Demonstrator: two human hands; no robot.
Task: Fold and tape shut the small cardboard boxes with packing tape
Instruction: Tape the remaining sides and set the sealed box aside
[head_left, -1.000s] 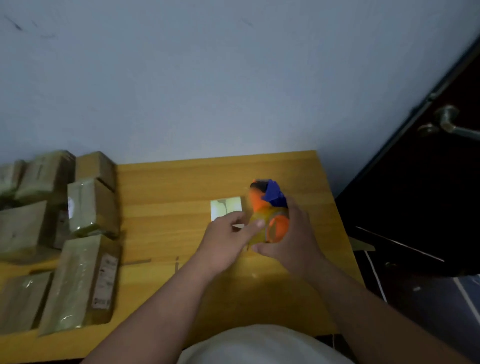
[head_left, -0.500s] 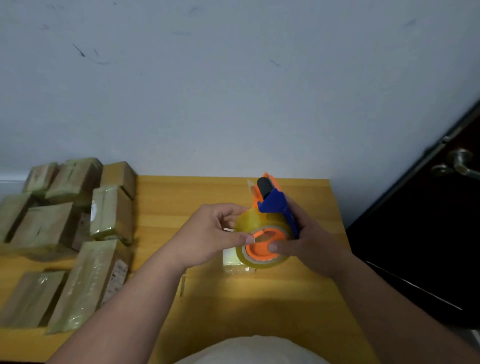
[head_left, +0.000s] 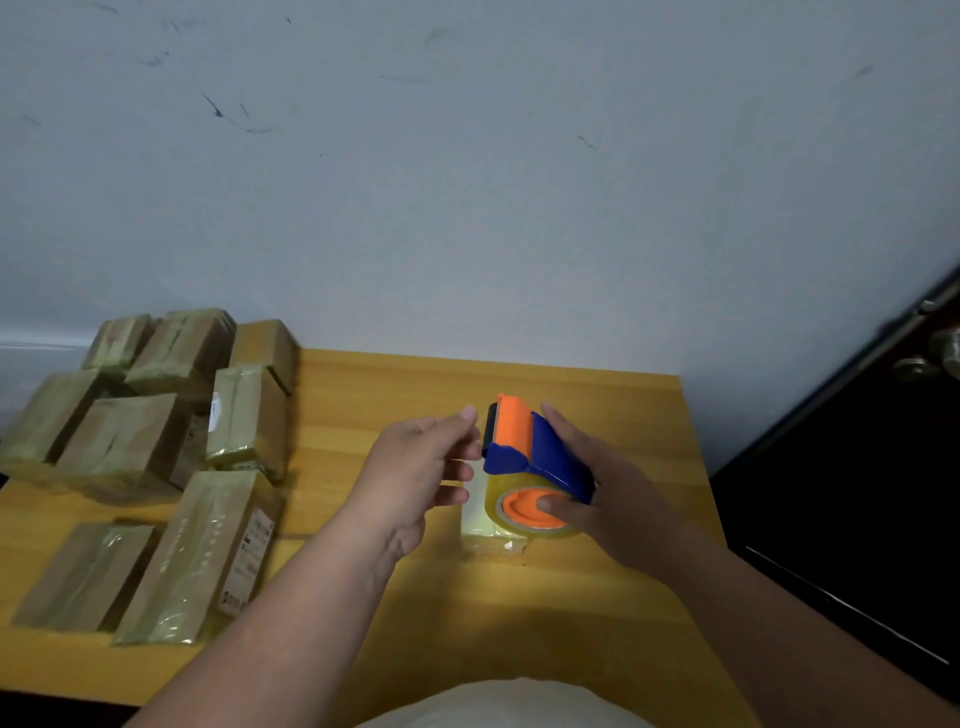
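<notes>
left hand (head_left: 415, 467): fingers loosely extended | right hand (head_left: 602, 499): grip closed, thumb forward

I count eight tape-wrapped brown cardboard boxes (head_left: 205, 553) stacked left, one small pale box (head_left: 480, 519), one blue-and-orange tape dispenser (head_left: 535, 457).

Wooden table (head_left: 597, 613) against scuffed white wall (head_left: 467, 182); dark door (head_left: 857, 467) right, metal handle (head_left: 935, 356).

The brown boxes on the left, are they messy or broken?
Nothing looks broken. The tape-wrapped brown cardboard boxes lie in a loose pile at mixed angles on the yellow wooden table, some leaning on each other. The right hand grips the blue and orange tape dispenser; the left hand is open beside it.
</notes>
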